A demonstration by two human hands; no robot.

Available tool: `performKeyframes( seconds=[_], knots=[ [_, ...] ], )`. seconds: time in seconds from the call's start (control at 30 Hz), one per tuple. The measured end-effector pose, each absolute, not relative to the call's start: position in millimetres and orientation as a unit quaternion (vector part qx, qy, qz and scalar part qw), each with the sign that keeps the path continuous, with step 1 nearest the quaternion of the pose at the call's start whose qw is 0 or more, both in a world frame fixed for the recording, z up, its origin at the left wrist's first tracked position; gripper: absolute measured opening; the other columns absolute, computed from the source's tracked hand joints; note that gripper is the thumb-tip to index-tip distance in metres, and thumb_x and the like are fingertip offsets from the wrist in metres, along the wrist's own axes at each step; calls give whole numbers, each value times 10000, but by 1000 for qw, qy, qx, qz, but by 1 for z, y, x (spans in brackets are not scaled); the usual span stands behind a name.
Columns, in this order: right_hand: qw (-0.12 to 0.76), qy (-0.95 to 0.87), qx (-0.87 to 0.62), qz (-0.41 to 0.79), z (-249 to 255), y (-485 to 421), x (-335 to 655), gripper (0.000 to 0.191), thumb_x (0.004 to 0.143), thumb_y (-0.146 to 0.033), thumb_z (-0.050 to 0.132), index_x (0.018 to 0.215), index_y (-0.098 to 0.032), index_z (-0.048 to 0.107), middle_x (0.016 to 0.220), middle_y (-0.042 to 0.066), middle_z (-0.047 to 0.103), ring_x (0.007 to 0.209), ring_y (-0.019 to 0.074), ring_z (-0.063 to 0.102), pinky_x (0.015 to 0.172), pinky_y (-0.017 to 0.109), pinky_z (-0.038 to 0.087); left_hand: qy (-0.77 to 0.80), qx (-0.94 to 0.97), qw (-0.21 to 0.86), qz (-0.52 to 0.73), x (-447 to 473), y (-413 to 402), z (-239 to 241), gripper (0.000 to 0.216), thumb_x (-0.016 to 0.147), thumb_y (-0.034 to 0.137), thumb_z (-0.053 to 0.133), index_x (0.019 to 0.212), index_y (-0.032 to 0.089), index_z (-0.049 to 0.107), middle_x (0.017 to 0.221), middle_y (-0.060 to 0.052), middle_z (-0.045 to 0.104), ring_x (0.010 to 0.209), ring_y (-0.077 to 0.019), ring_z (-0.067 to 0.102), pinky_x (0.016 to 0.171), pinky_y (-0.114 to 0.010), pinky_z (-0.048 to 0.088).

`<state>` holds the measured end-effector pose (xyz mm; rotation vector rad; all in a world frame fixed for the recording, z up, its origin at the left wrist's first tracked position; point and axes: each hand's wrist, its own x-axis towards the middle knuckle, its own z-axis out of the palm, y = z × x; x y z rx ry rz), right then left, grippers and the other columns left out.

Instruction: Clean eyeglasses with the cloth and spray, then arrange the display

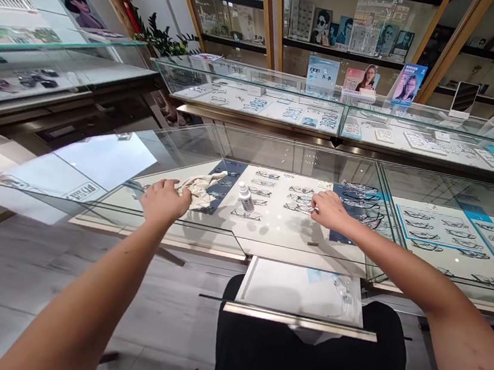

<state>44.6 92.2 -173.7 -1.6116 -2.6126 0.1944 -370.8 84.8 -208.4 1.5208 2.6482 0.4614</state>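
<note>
My left hand (164,200) is closed on a crumpled cream cloth (201,188) at the left part of the glass counter. Between my two hands a small white spray bottle (245,198) stands on the glass, slightly tilted in view. My right hand (328,209) is over the counter to the right of the bottle, fingertips pinched together. Directly at those fingertips lies a pair of eyeglasses (299,208); whether the fingers grip it or it lies under the glass is unclear. Other eyeglasses (247,214) are laid out in rows beneath the glass.
A white drawer (292,289) stands pulled out above my lap, with a clear plastic item (343,293) inside. The glass display case (266,244) has hard edges near my arms. More eyeglasses cases (259,84) stand behind, with advertising cards (322,74) on top.
</note>
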Motion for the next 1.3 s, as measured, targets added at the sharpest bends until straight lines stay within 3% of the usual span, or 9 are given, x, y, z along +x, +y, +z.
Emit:
performKeyframes(
  seconds=[0.23,0.43,0.7,0.8,0.9,0.97,1.1,1.3],
  knots=[
    [54,-846,-528,49,-180,88,44,179,864,-138,617,1026,-181,681,1105,132,734,1128,311,569,1047,430,408,858,491,27,151,-369,83,-206,683,934,404,358,1488,56,554,1560,-264,545,1476,-415,479,1232,-561,367],
    [82,-855,-511,-28,-185,77,41,203,887,-114,591,946,-170,777,1337,164,704,1325,339,503,1230,528,302,858,490,26,152,-368,83,-204,677,930,394,365,1479,49,562,1551,-270,549,1468,-423,488,1229,-557,372],
    [83,-849,-517,-68,-185,70,41,213,928,-144,598,929,-175,809,1326,145,721,1311,343,508,1237,559,288,855,493,24,156,-368,82,-204,673,930,382,376,1477,35,562,1542,-279,551,1467,-427,489,1229,-562,370],
    [112,-858,-494,-81,-179,64,43,172,933,-152,618,893,-172,785,1269,157,725,1239,341,526,1156,540,353,854,495,21,157,-367,81,-203,663,936,377,380,1474,35,564,1544,-281,548,1468,-429,486,1224,-564,374],
    [159,-910,-373,-87,-177,41,39,165,972,-154,584,907,-168,735,1064,146,723,1002,277,558,907,433,444,854,496,19,156,-367,80,-203,659,941,377,387,1478,37,560,1546,-277,546,1470,-433,480,1218,-566,377],
    [193,-944,-255,-80,-184,15,33,211,1011,-158,530,878,-180,693,890,94,674,842,227,522,763,374,412,854,496,18,156,-367,80,-204,655,941,374,395,1478,37,560,1542,-273,550,1470,-433,478,1219,-565,374],
    [244,-959,-141,-10,-228,-33,17,277,1011,-153,500,762,-219,602,766,30,594,731,185,459,682,320,386,854,496,14,158,-367,80,-205,642,948,371,395,1474,45,566,1532,-268,558,1471,-423,476,1221,-558,370],
    [96,-927,-301,203,-307,-22,3,193,933,-117,603,769,-219,590,808,18,648,809,163,550,742,268,426,851,500,5,158,-363,78,-205,620,960,363,385,1474,61,559,1542,-257,551,1469,-414,471,1223,-567,363]
  ],
)
